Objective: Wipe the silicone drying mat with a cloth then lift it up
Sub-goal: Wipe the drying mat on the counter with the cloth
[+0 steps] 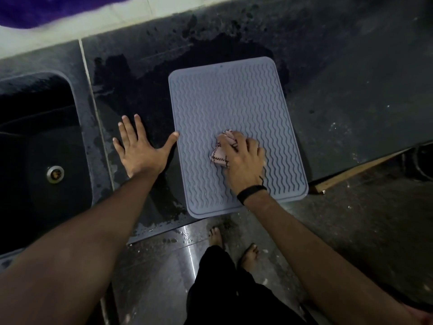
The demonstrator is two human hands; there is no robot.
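Note:
A grey-blue silicone drying mat (225, 99) with wavy ridges lies flat on the dark countertop (351, 95), its near edge hanging slightly over the counter's front. My right hand (246, 158) presses a small crumpled pink cloth (221, 153) onto the mat's lower middle. My left hand (138, 148) lies flat on the wet counter left of the mat, fingers spread, with the thumb tip touching the mat's left edge.
A dark sink (35, 146) with a metal drain (55, 174) sits at the left. Water patches darken the counter beyond and left of the mat. A pale wall strip and purple fabric (46, 10) run along the back. My bare feet (234, 245) stand on the floor below.

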